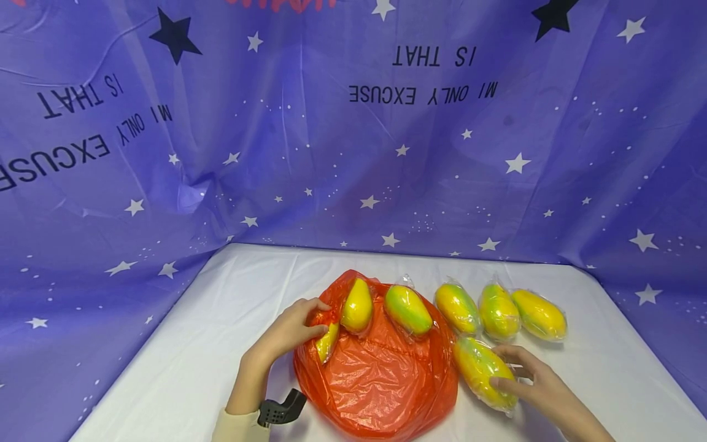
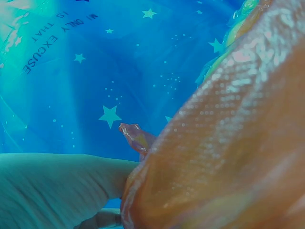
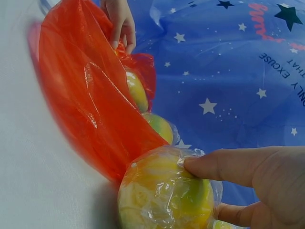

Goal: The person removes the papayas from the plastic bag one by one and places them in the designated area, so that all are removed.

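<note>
A red plastic bag (image 1: 381, 393) lies spread wide on the white table. My left hand (image 1: 291, 329) pinches its left rim beside a partly covered yellow mango (image 1: 328, 342). In the left wrist view the bag (image 2: 224, 152) fills the right side and hides the fingertips. Two more plastic-wrapped mangoes, one yellow (image 1: 358, 307) and one green-yellow (image 1: 409, 310), rest at the bag's far side. Just right of the bag, my right hand (image 1: 533, 382) grips a wrapped yellow-green mango (image 1: 482, 371) between thumb and fingers. In the right wrist view this mango (image 3: 164, 191) is against the bag's edge.
Three wrapped mangoes stand in a row behind my right hand: a left one (image 1: 457, 307), a middle one (image 1: 499, 312) and a right one (image 1: 540, 314). A purple star-printed cloth (image 1: 353, 184) closes off the table's back and sides. A black device (image 1: 283, 408) sits on the left wrist.
</note>
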Available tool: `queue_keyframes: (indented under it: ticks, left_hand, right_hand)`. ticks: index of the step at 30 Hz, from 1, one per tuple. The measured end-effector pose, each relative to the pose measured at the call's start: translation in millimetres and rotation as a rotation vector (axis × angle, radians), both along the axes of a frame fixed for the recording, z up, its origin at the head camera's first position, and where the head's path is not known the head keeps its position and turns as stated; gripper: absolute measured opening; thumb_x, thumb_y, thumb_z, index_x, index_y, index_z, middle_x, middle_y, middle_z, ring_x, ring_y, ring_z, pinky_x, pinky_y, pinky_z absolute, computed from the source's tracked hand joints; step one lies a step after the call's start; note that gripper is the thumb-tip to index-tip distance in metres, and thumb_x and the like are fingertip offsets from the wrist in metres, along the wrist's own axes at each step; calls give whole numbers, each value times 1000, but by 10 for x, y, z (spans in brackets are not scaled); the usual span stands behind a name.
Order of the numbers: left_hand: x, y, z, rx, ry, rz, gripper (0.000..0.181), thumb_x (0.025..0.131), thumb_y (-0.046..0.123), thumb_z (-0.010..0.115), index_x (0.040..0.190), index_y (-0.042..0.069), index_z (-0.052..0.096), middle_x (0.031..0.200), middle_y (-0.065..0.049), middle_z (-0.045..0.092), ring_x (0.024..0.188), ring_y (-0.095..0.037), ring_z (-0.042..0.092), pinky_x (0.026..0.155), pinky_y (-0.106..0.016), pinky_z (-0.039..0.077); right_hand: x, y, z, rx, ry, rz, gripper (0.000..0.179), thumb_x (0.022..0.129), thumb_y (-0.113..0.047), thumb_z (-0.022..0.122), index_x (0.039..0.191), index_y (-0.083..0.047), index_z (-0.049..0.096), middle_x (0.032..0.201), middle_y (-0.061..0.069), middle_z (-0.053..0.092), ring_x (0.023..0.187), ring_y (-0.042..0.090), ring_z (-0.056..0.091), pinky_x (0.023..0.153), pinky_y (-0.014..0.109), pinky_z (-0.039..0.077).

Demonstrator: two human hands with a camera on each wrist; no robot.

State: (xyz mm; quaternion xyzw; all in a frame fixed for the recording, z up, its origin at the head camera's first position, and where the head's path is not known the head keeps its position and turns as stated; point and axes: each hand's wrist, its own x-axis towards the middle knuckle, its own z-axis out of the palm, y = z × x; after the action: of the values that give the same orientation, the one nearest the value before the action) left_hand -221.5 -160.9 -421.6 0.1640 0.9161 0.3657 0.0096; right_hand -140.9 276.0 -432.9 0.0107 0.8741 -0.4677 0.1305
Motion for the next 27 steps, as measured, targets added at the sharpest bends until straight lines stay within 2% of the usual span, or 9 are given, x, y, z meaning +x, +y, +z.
queue_keyframes:
  ticks: [27]
  left_hand:
    - [10,15,19,1,-20,15,30,84,11,73,113,11,66,115,-9,62,114,-33,54,97,-53,41]
  right_hand:
    - [-34,-52,-36,106,-7,-19,76,88,-42,69,143,-2,36,137,29,45,115,43,51,85,56,47]
